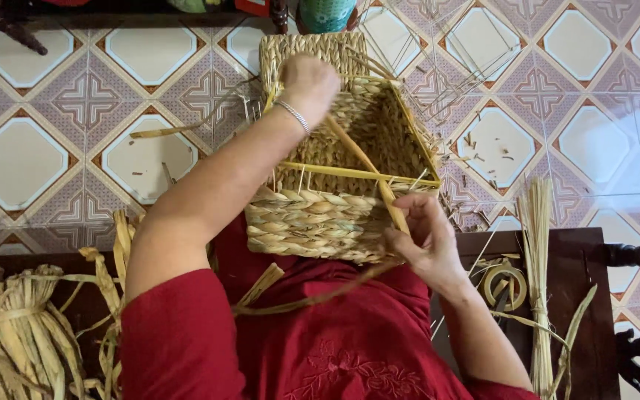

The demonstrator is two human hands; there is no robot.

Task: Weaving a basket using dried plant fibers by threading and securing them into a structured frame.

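Note:
A square woven straw basket with a yellow wire rim rests on my lap, tilted away from me. My left hand reaches over the far rim and grips it near the back corner; a silver bracelet sits on that wrist. My right hand pinches a flat straw strand at the basket's near right corner. The strand runs diagonally across the basket's opening toward my left hand. Thin wire ends stick up along the near rim.
A bundle of dried straw lies at the lower left. A thin sheaf of reeds and a roll of tape lie on a dark wooden bench at the right. Bare wire frames stand on the tiled floor beyond.

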